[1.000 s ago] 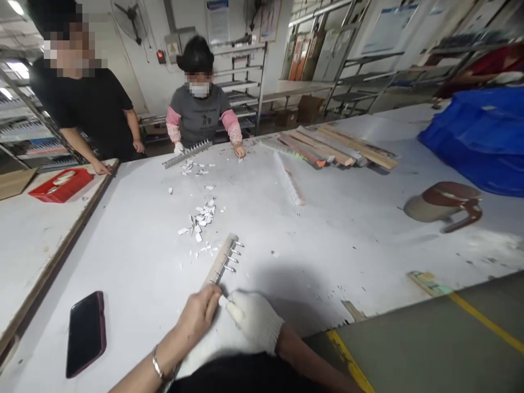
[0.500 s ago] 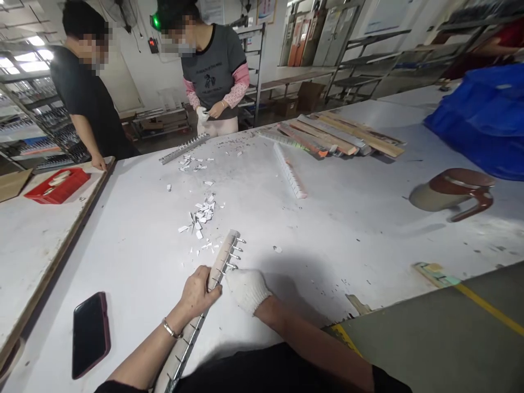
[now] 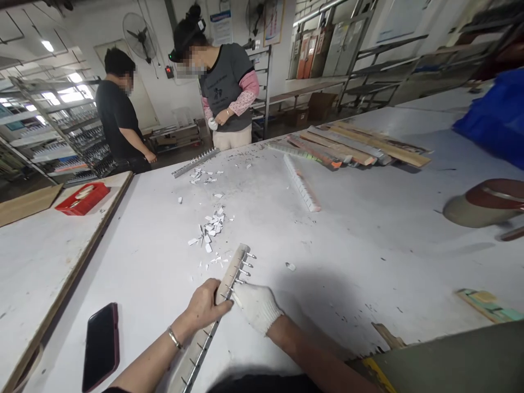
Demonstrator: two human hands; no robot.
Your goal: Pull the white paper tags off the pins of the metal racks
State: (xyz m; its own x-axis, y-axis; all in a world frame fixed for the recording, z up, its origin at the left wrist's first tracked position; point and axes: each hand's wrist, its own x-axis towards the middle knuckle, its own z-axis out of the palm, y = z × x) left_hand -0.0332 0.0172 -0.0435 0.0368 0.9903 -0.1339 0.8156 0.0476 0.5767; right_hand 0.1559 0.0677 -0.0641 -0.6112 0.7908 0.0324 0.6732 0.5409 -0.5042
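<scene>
My bare left hand (image 3: 208, 307) is closed round a long pale strip (image 3: 195, 357) with a row of thin metal pins along its right edge. The strip slants from my body up to the middle of the table. Small silvery pieces (image 3: 246, 268) sit on several pins at its far end. My right hand (image 3: 257, 307), in a white knitted glove, is closed at the pins just beyond my left thumb. Its fingertips hide whatever they grip. A heap of small white pieces (image 3: 213, 222) lies beyond the strip.
A phone (image 3: 100, 347) lies at the left. A second pinned strip (image 3: 196, 162) and another strip (image 3: 302, 183) lie farther off, near stacked slats (image 3: 352, 143). A brown-lidded jug (image 3: 475, 204) stands right. Two people (image 3: 227, 87) stand across the table; a red basket (image 3: 83, 200) is left.
The view has shifted, so the table's things appear lower and farther right. My hands keep their places on the strip. The person at the left has taken their hand off the table edge.
</scene>
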